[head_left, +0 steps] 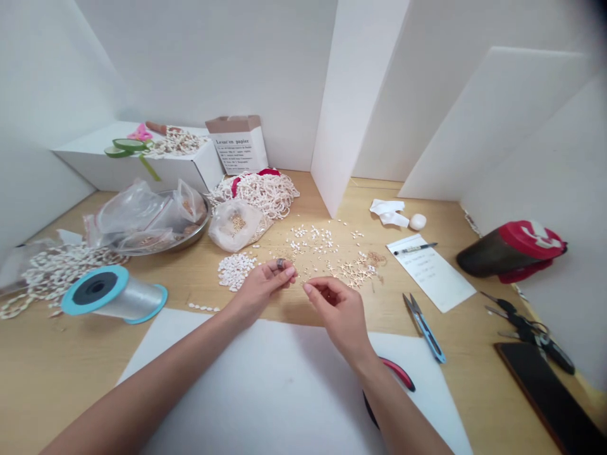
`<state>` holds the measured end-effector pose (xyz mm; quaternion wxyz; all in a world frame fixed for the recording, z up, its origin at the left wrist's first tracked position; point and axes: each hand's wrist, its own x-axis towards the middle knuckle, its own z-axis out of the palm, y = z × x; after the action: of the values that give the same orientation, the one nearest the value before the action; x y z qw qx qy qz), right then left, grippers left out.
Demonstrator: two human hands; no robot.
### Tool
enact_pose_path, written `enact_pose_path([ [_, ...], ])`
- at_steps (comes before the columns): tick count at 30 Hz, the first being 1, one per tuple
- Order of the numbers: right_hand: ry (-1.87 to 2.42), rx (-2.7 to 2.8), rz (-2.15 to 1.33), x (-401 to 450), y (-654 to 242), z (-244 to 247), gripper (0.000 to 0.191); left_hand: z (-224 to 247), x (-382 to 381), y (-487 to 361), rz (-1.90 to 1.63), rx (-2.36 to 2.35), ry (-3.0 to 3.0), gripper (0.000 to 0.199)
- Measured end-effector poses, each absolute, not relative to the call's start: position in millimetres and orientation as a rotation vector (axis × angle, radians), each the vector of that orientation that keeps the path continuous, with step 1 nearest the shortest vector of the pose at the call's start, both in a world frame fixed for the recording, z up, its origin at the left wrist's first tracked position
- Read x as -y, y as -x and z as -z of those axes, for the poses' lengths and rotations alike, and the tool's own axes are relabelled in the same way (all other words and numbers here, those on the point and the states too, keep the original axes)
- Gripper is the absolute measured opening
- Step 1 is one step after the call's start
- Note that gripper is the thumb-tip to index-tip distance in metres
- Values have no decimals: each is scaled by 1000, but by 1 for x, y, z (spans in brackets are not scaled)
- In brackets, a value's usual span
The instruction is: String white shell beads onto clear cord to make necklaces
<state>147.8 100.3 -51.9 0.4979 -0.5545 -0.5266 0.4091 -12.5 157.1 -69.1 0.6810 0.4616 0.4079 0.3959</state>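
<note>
My left hand (262,289), with a ring on one finger, is closed in a pinch above the table's middle. Close by on the right, my right hand (340,316) pinches thumb against forefinger. Whatever sits between the fingertips of either hand is too small to make out. Beside my left wrist lies a short row of white beads (203,308). Just beyond that hand is a pile of small white shells or beads (235,270). Gold starfish-shaped charms (353,272) are spread past my right hand, with loose white pieces (310,239) scattered farther back.
On the left stand a spool of clear line (128,296) and a metal bowl (196,235) holding plastic bags. Blue thread snips (427,328), a notepad (439,281), keys (531,325) and a tumbler (502,249) lie right. Red-handled pliers (399,373) are partly under my right forearm.
</note>
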Motion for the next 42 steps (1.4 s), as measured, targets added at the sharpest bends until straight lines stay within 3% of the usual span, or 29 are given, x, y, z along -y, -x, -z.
enact_pose_path([
  [7,1385,1383,-782,-96,-152,44,12,69,-144,6,-869,-718,-636,33],
  [20,1396,1483,-615,-92,-152,37,9,70,-143,5,-892,-736,-670,32],
  [42,1397,1496,-631,-92,-152,38,10,69,-142,4,-903,-725,-697,25],
])
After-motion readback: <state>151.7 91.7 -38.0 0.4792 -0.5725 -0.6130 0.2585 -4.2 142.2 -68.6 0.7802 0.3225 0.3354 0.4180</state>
